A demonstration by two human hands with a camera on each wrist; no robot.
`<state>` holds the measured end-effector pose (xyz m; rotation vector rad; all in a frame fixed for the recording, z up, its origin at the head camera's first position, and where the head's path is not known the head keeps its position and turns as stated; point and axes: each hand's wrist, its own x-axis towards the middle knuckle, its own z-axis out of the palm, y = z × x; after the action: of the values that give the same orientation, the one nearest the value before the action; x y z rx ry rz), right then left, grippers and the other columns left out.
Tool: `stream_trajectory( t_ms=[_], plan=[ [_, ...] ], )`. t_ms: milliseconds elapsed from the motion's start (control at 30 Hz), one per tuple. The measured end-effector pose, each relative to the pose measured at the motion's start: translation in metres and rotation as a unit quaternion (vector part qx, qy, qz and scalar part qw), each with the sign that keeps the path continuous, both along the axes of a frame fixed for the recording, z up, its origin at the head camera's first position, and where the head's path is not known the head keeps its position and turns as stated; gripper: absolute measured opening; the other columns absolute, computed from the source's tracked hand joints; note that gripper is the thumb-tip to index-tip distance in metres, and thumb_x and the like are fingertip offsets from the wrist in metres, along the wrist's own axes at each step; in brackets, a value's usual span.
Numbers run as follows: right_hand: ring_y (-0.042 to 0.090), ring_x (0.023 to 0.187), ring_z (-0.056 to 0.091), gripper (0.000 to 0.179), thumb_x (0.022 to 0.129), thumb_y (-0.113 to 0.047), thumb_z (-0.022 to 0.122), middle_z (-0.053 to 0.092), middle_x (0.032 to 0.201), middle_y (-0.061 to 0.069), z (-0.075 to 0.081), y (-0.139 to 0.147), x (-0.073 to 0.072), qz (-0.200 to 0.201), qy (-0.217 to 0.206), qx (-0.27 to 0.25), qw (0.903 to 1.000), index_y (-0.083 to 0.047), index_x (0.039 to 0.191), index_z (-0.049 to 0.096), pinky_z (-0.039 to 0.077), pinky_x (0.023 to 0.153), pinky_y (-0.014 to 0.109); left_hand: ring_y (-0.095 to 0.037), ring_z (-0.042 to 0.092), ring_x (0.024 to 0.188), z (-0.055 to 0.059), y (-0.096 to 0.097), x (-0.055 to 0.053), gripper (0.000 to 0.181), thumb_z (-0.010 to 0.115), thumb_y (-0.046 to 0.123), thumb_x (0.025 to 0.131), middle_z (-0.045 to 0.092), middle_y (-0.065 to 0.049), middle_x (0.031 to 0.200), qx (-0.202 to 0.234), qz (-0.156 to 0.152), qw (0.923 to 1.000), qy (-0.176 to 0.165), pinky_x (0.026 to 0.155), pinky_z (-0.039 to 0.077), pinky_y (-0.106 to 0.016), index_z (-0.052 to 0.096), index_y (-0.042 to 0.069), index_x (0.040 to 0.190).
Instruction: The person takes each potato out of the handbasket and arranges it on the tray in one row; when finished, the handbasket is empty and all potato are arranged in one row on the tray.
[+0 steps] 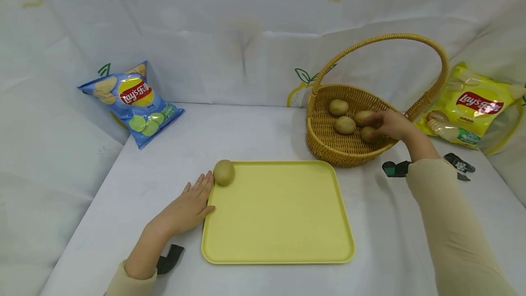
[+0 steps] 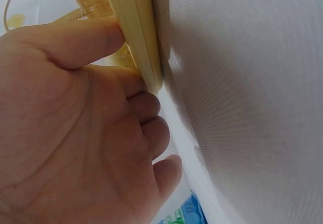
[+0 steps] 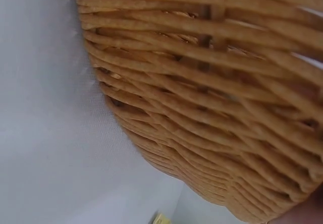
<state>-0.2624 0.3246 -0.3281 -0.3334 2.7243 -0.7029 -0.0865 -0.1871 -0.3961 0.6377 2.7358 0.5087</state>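
Observation:
A yellow rectangular tray [image 1: 279, 214] lies flat, with one potato [image 1: 223, 172] at its far left corner. My left hand [image 1: 186, 207] rests against the tray's left edge, fingers extended, their tips close to that potato. In the left wrist view the thumb and fingertips touch the tray's rim [image 2: 133, 27]. My right hand [image 1: 392, 127] reaches into a wicker basket [image 1: 324, 147], fingers bent over a potato [image 1: 368, 135] on its right side. Other potatoes [image 1: 345, 125] lie beside it. The basket's woven wall [image 3: 202, 93] hides the right fingers in the right wrist view.
A tall arched handle [image 1: 382, 38] rises over the basket. A blue chip bag [image 1: 133, 99] leans at the back left, and a yellow chip bag [image 1: 472, 106] stands right of the basket. White printed cloth [image 1: 226, 58] hangs behind the table.

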Motion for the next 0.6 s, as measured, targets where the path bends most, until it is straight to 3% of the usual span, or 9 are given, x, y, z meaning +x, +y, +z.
stream_trajectory(
  t_ms=[233,600],
  plan=[
    [0.047,0.107,0.05,0.048,0.083,-0.012,0.071,0.051,0.123,0.034,-0.0017,-0.0001,-0.0039,0.001,0.013,0.027,0.9995,0.01,0.123,0.055,0.041,0.088,0.056,-0.036,0.006,0.142,-0.0009,-0.0009,0.0001,0.069,0.049,0.022,0.099,0.008,-0.022,0.155,-0.001,0.002,1.0,0.0,0.11,0.012,-0.058,0.011,-0.01,0.146],
    [0.048,0.107,0.05,0.043,0.082,-0.012,0.072,0.056,0.119,0.032,-0.0092,0.0006,-0.003,-0.008,0.051,0.028,0.9982,0.009,0.117,0.061,0.04,0.089,0.058,-0.035,0.006,0.142,-0.0018,-0.001,-0.0001,0.069,0.049,0.023,0.099,0.007,-0.021,0.155,-0.006,0.001,1.0,-0.001,0.11,0.012,-0.058,0.011,-0.009,0.147]
  ],
)
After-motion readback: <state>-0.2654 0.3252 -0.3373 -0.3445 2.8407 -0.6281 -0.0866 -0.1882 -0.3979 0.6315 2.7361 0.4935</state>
